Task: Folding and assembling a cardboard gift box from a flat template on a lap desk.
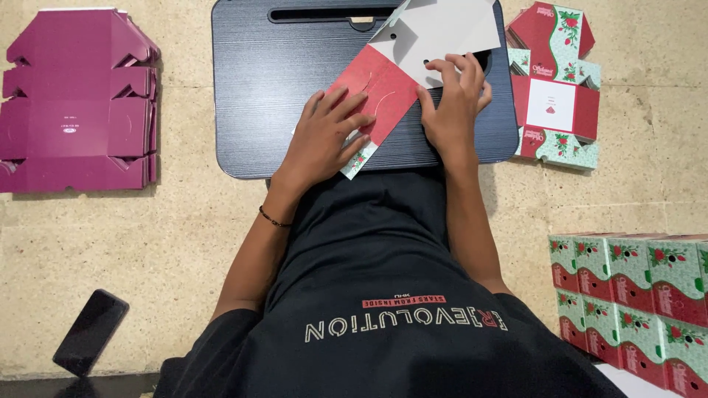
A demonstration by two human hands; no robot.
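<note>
Head view: left hand (324, 136) flat, fingers spread, pressing the red end of a flat carton blank (402, 70) on the dark lap tray (258, 88). Right hand (451, 103), fingers curled, pins the grey inner panel w/ its fingertips. Blank looks light, thin, stiff-ish card that creases easily; best held at edges/folds. Long axis runs diagonally, from under the left fingers up past the right fingertips.

Probably a home packing spot: flat cartons (77, 103) on floor.
</note>
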